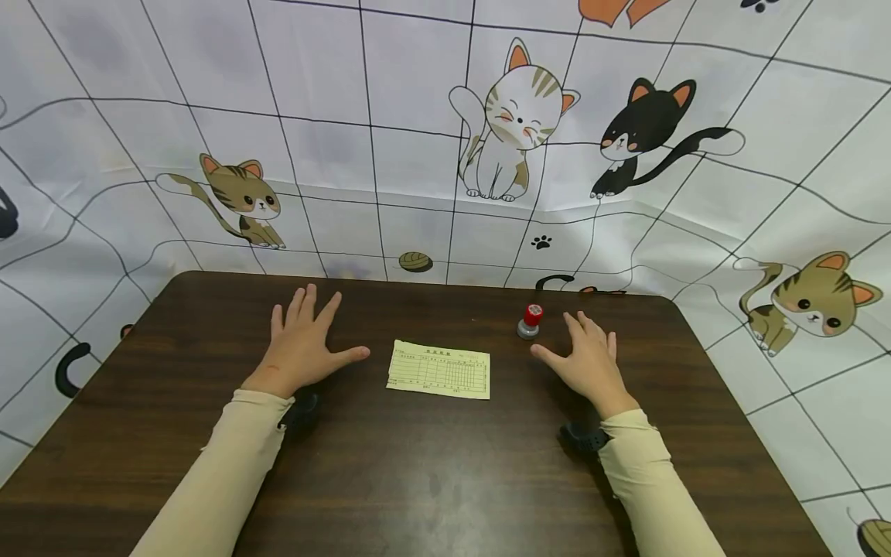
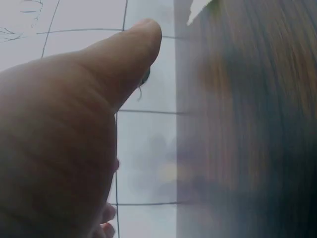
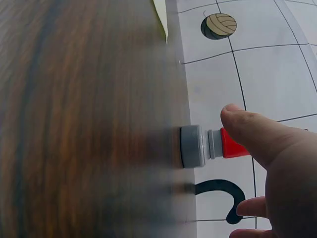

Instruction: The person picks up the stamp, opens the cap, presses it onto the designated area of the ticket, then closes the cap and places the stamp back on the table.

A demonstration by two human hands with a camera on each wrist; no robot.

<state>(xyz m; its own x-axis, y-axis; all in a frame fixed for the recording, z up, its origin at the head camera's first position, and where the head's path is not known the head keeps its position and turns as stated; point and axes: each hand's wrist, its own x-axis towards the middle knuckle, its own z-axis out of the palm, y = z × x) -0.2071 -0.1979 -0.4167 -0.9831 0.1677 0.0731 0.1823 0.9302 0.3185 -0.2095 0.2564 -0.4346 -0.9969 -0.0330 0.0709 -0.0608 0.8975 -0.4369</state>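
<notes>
A yellow printed form slip [image 1: 438, 370] with a ruled table lies flat in the middle of the brown table. To its right stands a small stamp [image 1: 530, 322], red on top with a grey base. My left hand [image 1: 304, 348] is left of the slip, fingers spread and thumb pointing toward it, holding nothing. My right hand [image 1: 587, 360] reaches just right of the stamp with fingers extended and nothing in its grasp. In the right wrist view the thumb overlaps the red top of the stamp [image 3: 195, 146]. The slip's edge [image 2: 197, 9] shows at the top of the left wrist view.
The dark wood-grain table [image 1: 431, 480] has rounded far corners. Behind and beside it hangs a white grid-patterned cloth [image 1: 411, 162] printed with cartoon cats. Each wrist wears a black band, such as the right wrist's strap [image 1: 585, 438].
</notes>
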